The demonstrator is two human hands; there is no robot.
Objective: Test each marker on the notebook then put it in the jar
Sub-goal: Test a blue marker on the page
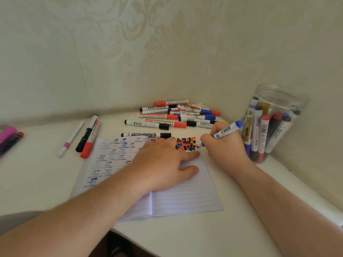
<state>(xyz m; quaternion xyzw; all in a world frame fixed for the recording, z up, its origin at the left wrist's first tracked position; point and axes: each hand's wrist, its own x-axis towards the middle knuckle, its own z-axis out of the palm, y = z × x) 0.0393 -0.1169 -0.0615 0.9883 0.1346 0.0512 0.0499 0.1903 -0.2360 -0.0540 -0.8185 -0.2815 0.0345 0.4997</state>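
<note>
At centre frame, the open lined paper notebook (185,193) is pressed flat by the left hand (163,164), fingers straight. To its right, a white blue-capped marker (225,131) is gripped by the right hand (225,145), tip at the dotted page corner. At far right stands the clear plastic jar (282,97), markers inside.

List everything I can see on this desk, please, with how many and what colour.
notebook: one, white lined, open at centre.
test dots: a patch, black, red, blue, yellow, top of the right page.
blue marker: one, uncapped, tip at the dots.
loose markers: a pile, red, blue, black caps, behind the notebook; more at left.
jar: one, clear, at right, holding markers.
left hand: flat on the notebook.
right hand: grip on the blue marker.
</note>
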